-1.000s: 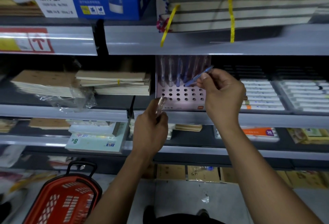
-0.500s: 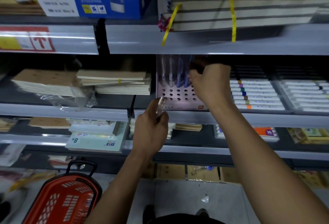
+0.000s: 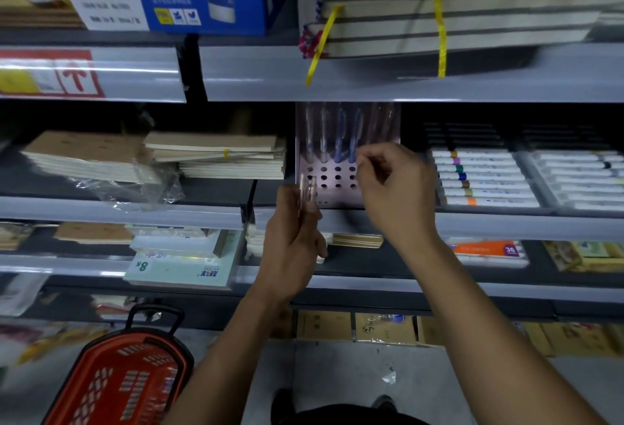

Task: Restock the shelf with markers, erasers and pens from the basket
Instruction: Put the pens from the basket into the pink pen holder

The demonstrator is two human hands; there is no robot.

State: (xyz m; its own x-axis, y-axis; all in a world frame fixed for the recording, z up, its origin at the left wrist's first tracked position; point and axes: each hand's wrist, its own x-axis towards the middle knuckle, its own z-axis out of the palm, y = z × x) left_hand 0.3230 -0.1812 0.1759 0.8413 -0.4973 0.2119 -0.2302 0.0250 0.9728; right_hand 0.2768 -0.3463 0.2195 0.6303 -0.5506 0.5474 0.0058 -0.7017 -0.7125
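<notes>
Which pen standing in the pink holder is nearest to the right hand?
The rightmost blue pen: the right hand has its fingertips beside its base; the other pens stand further left.

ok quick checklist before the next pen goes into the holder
1. Spare pens gripped in left hand: ok.
2. Right hand free for the next pen: cannot tell, its fingers are curled and blurred.
3. Empty holes in the pink pen holder: ok, several rows are open.
4. Pens already standing upright in the back row: ok.
5. Red basket within reach, low left on the floor: ok.
</notes>
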